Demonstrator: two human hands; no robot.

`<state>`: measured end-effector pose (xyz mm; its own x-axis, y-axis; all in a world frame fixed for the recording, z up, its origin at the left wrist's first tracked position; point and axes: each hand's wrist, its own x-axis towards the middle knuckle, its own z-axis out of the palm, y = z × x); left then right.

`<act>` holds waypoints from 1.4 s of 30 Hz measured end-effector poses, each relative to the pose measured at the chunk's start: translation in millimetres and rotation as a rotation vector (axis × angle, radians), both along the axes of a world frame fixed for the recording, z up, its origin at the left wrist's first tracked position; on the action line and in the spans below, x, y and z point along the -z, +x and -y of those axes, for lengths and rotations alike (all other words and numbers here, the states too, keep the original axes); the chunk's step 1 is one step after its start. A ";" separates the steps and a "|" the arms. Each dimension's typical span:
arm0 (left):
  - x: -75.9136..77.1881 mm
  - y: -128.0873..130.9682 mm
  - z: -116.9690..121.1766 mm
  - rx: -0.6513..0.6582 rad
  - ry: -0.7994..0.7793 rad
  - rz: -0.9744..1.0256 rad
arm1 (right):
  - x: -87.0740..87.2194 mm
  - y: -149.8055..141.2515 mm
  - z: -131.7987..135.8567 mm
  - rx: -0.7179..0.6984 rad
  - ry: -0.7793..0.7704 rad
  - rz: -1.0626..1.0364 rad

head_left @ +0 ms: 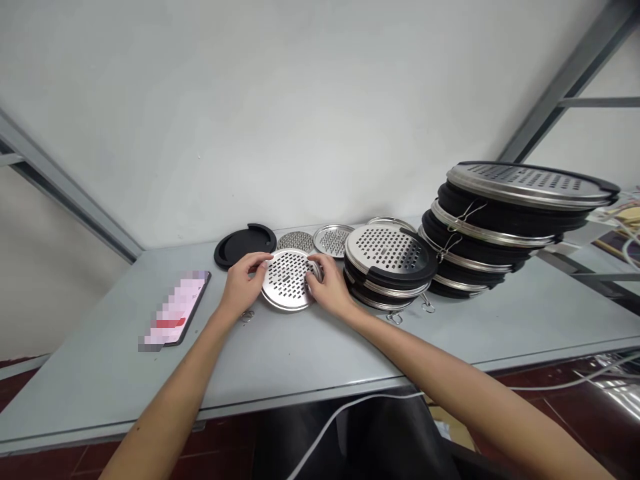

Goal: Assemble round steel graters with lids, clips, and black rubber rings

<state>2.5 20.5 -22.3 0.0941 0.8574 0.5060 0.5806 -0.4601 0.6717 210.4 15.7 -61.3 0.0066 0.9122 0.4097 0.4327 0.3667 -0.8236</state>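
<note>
A round metal grater disc (289,283) with rows of slots lies in front of me on the grey table (280,357). My left hand (245,283) grips its left rim between thumb and fingers. On the right rim, my right hand (327,283) holds it the same way. Just behind are a fine-holed disc (295,241) and another grater disc (333,240). A black round holder (245,245) with a cut-out rim rests behind my left hand. Near my left wrist lies a small wire ring (247,316).
A short stack of graters in black holders (390,257) stands to the right, with a taller, leaning stack (530,190) beyond it. Wire clips (395,318) stick out at the base. A phone (180,310) lies at left. A white cable (360,398) runs along the front edge.
</note>
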 end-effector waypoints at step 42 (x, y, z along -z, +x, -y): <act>20.9 8.5 4.7 0.267 -0.192 -0.432 | -21.0 12.3 16.4 -0.190 0.157 0.727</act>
<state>11.1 15.7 -43.3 0.4861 0.8485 0.2092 0.7022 -0.5218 0.4844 222.6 -0.7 -40.3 -0.4648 0.8017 0.3758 0.7636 0.5778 -0.2882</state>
